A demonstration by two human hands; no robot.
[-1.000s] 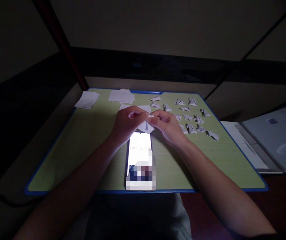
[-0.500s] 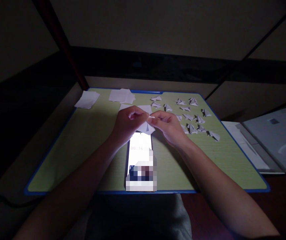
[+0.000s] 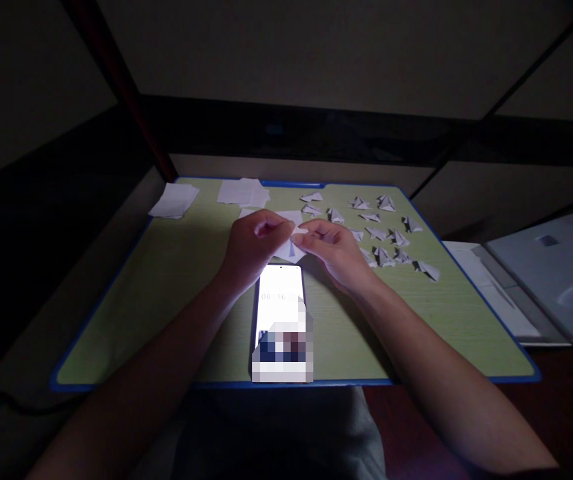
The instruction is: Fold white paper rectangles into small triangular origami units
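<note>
Between the fingertips of both hands is a small folded piece of white paper [image 3: 296, 255], with a dark crease or shadow down its middle. My left hand [image 3: 257, 239] pinches it from the left. From the other side my right hand [image 3: 335, 252] grips it between thumb and forefinger. Fingers cover much of the paper's upper part. Just behind the hands, white paper sheets [image 3: 293, 217] lie on the board, partly hidden. Directly below the hands rests a lit phone [image 3: 280, 313] with a timer showing.
The green board [image 3: 161, 313] has a blue rim. Two paper stacks, one at the far left corner [image 3: 175, 200] and another at the back [image 3: 239, 191], lie flat. Several folded paper pieces [image 3: 377, 233] are spread at the back right. A white case-like object [image 3: 556, 273] stands beyond the right edge.
The held paper has shifted slightly up and left, and its lower part is tilted differently. Both hands keep their pinch and have moved only a little.
</note>
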